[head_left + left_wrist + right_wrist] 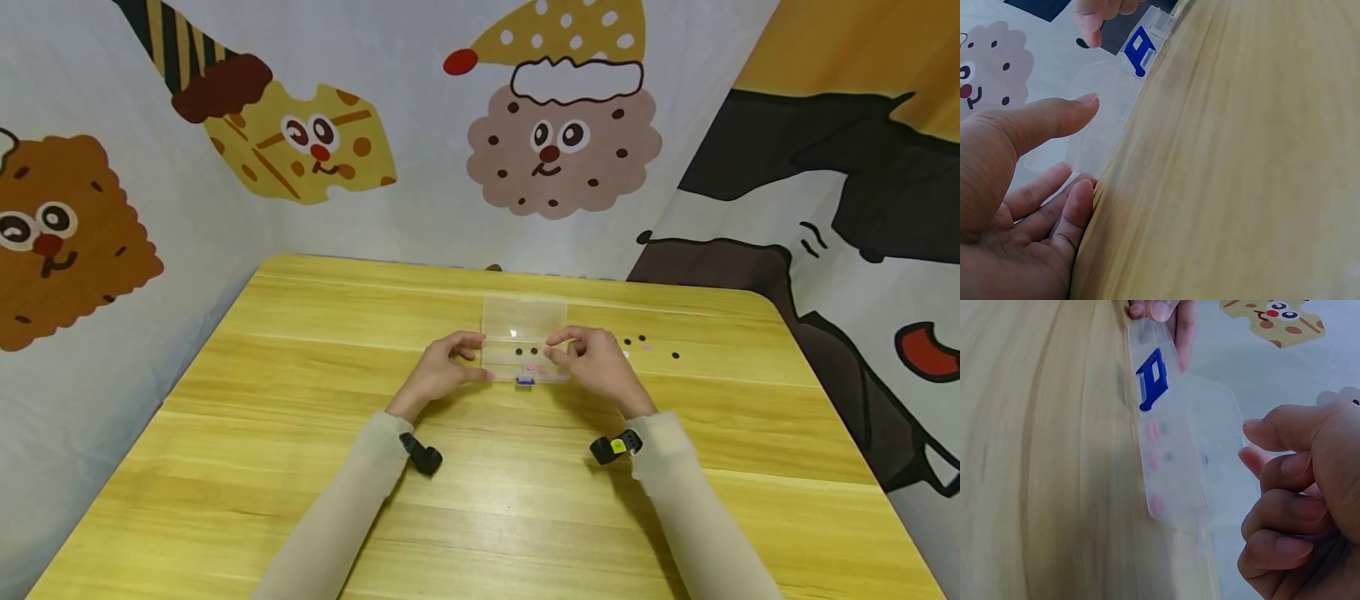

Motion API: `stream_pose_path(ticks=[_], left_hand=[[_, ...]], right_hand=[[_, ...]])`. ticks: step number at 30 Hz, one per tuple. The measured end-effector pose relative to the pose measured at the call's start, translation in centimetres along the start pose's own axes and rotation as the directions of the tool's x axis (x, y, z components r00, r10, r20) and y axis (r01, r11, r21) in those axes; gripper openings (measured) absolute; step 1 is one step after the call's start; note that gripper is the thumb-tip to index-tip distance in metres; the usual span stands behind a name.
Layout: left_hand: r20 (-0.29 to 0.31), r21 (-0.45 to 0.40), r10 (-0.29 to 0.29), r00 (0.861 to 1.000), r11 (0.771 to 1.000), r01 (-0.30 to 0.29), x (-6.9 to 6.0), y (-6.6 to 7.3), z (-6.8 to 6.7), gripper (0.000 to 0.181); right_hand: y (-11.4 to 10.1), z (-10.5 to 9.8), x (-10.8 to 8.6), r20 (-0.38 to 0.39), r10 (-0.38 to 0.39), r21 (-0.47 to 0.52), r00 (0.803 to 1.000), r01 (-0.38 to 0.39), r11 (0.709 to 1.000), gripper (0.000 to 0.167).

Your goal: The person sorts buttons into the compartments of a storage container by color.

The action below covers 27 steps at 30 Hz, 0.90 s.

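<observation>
Box (498,357) of clear plastic lies on the tabletop (480,517), lid (525,313) raised; the left hand (444,367) grips its left end; the right hand (597,363), fingers bent, is at the other, whether pinching something I cannot tell.

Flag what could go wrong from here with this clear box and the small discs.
The right hand is close to the open lid, so a bump could jolt the clear box and shift the black discs inside.

The loose black discs lie on the table to the right of that hand; a sideways sweep might scatter them.
</observation>
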<state>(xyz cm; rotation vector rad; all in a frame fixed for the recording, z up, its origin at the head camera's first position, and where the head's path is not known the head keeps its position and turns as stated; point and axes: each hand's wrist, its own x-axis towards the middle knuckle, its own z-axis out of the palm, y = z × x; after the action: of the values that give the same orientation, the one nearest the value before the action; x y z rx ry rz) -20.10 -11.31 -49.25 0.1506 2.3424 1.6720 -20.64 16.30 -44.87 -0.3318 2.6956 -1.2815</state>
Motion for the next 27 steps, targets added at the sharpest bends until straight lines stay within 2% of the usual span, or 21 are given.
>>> stream_pose_path(ticks=[7,13,21,27], left_hand=[[0.005,-0.003,0.001,1.0,1.0,-0.001,0.0,0.0,-0.1,0.065],[0.003,-0.001,-0.003,1.0,1.0,0.003,0.0,0.1,0.0,0.064],[-0.001,-0.002,-0.001,1.0,1.0,0.001,0.0,0.0,0.0,0.064],[-0.001,-0.002,-0.003,1.0,1.0,0.003,0.0,-0.1,0.0,0.063]], right_hand=[[0.8,-0.8,-0.3,0.002,0.034,-0.034,0.999,-0.034,0.999,0.033],[1.4,-1.6,-0.6,-0.011,0.046,-0.106,0.999,-0.047,0.993,0.042],[2.4,-2.7,-1.0,-0.04,0.039,-0.158,0.998,-0.045,0.986,0.047],[3.6,-3.5,-1.2,-0.054,0.063,-0.176,0.997,-0.071,0.982,0.051]])
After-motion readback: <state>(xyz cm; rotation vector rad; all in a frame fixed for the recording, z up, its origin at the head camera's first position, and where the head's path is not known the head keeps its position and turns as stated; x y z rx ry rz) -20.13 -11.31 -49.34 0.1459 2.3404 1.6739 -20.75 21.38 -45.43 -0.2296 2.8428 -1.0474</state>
